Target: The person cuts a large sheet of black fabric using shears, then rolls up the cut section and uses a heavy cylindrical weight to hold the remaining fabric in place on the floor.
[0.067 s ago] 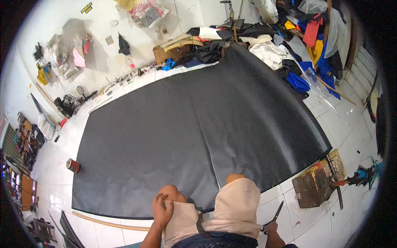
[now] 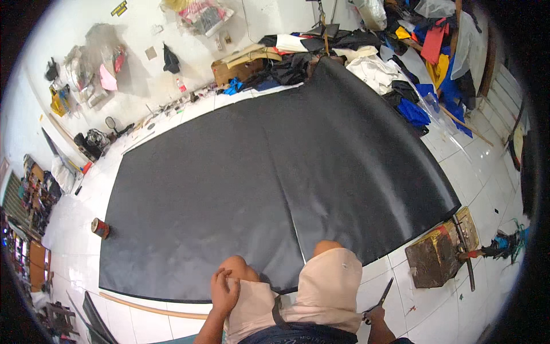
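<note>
A wide sheet of black material (image 2: 195,195) is spread over the floor in front of me. A long slit or edge (image 2: 283,198) runs across it, with white floor showing at the near end between my knees. My left hand (image 2: 225,291) lies on my left thigh by the knee, its fingers loosely spread and nothing in them. Beside my right thigh, my right hand (image 2: 376,316) grips a pair of scissors (image 2: 387,293) by the handles, the dark blades pointing forward, away from the sheet. Its fingers are partly hidden around the handles.
On the right, a worn block (image 2: 429,265) stands by the sheet's rolled edge and a metal rod (image 2: 465,258). A can-like cylinder (image 2: 99,228) sits at the left edge. A wooden strip (image 2: 154,308) lies along the near edge. Fabric scraps (image 2: 372,74) pile up at the far right.
</note>
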`<state>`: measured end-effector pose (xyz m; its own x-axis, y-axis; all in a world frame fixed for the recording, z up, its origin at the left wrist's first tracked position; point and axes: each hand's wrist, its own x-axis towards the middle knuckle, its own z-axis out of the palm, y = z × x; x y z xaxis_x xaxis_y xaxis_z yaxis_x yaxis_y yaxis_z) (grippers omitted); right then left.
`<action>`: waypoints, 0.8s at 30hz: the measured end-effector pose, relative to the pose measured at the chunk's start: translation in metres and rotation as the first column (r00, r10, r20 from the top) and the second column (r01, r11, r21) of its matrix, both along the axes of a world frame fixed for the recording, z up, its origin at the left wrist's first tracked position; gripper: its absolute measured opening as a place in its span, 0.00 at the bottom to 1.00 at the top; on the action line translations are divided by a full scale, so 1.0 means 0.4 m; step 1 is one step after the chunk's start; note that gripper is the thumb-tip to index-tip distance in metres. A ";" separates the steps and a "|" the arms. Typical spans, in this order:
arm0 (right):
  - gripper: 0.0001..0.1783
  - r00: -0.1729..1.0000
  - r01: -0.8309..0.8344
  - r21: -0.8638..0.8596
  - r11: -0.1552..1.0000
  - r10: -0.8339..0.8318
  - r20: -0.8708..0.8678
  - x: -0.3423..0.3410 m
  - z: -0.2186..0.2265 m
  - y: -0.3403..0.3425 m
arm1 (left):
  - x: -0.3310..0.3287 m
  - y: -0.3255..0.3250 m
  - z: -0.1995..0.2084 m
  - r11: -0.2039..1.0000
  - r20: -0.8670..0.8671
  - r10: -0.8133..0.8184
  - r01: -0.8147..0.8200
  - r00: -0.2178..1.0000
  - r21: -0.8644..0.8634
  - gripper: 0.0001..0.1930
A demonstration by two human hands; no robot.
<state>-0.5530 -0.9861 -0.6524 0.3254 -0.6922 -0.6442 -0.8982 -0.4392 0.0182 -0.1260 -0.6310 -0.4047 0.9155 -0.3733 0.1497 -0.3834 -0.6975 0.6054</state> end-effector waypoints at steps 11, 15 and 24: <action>0.32 0.569 -0.331 -0.648 0.686 0.693 0.443 0.618 -0.039 -0.077 | -0.044 -0.016 0.018 0.998 0.001 -0.062 0.062 0.998 -0.012 0.18; 0.32 0.666 -0.421 -0.418 0.805 0.587 0.461 0.701 -0.037 -0.085 | -0.055 0.004 0.069 0.985 0.031 -0.153 0.150 0.988 0.081 0.19; 0.38 0.629 0.502 0.029 0.865 -0.387 0.674 0.675 0.226 -0.446 | -0.163 0.022 0.341 0.960 -0.415 -0.238 0.277 0.878 0.037 0.18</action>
